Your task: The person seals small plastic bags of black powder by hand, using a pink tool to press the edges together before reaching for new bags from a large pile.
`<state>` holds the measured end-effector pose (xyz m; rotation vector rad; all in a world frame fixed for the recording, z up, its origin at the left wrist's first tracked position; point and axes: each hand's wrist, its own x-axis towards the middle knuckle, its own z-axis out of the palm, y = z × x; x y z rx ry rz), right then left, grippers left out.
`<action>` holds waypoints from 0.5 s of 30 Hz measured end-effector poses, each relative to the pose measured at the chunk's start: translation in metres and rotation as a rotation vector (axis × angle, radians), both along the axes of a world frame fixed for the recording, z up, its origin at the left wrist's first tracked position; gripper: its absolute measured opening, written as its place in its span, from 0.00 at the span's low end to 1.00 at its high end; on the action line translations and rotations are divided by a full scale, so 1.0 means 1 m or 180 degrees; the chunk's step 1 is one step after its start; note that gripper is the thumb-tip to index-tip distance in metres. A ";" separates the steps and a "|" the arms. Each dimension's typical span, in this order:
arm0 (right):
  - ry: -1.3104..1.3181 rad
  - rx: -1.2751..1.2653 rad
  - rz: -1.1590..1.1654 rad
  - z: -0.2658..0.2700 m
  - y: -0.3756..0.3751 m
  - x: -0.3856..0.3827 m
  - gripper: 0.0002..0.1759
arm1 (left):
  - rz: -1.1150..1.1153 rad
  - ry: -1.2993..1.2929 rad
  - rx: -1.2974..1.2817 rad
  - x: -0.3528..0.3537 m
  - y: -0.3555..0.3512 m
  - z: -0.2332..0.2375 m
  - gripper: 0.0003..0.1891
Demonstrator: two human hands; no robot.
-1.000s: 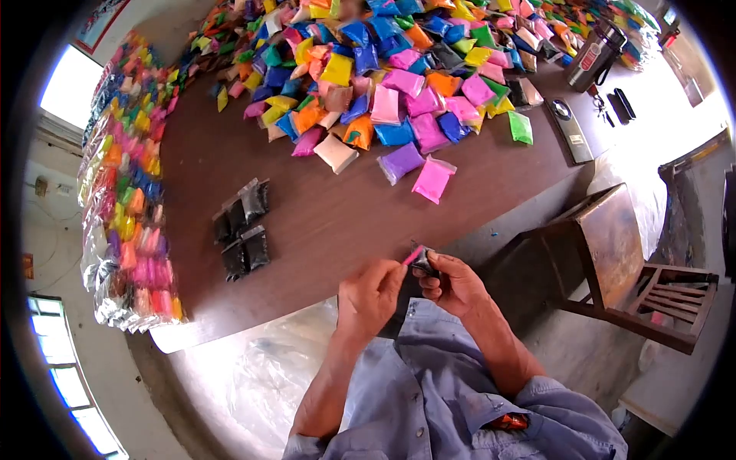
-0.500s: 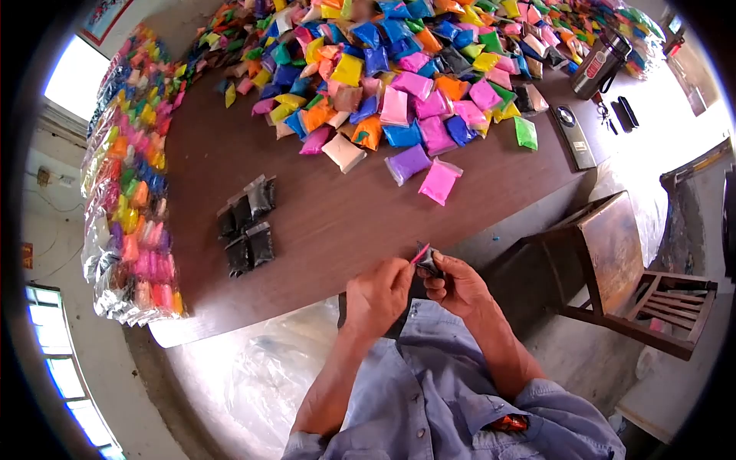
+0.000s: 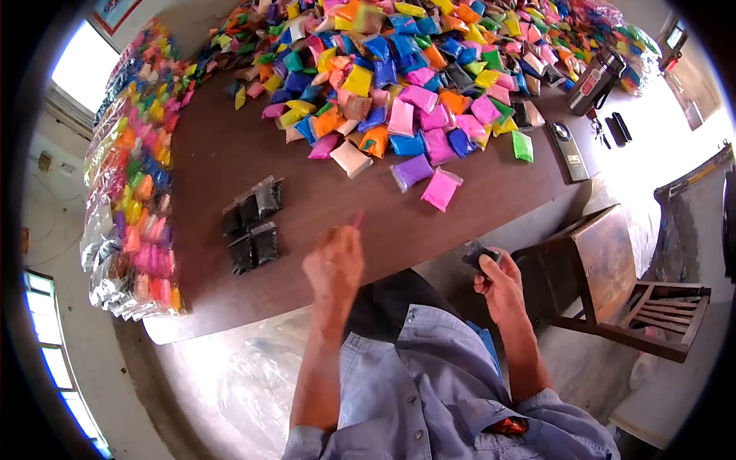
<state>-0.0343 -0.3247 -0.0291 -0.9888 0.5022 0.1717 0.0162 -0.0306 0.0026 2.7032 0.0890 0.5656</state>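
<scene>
Pink strip (image 3: 357,220): long axis near-to-far, free end pointing far and slightly right, over the table (image 3: 322,201) near its front edge. Pinched in left hand (image 3: 335,264). Dark packet (image 3: 478,255): clasped by right hand (image 3: 498,282), right of the table, beside wooden chair (image 3: 613,261). Black packets (image 3: 253,226) lie left.
</scene>
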 end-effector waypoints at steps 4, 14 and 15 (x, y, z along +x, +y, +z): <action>-0.0103 -0.0222 -0.0387 0.013 -0.008 -0.002 0.16 | -0.1468 0.0009 0.0053 -0.016 -0.073 -0.019 0.05; -0.0390 -0.0058 -0.0513 0.024 -0.025 -0.005 0.12 | 0.0156 -0.0339 -0.0263 0.018 0.036 0.001 0.04; -0.0337 -0.0055 -0.0516 0.023 -0.024 -0.007 0.12 | 0.0331 -0.0466 0.0040 0.021 0.054 0.000 0.05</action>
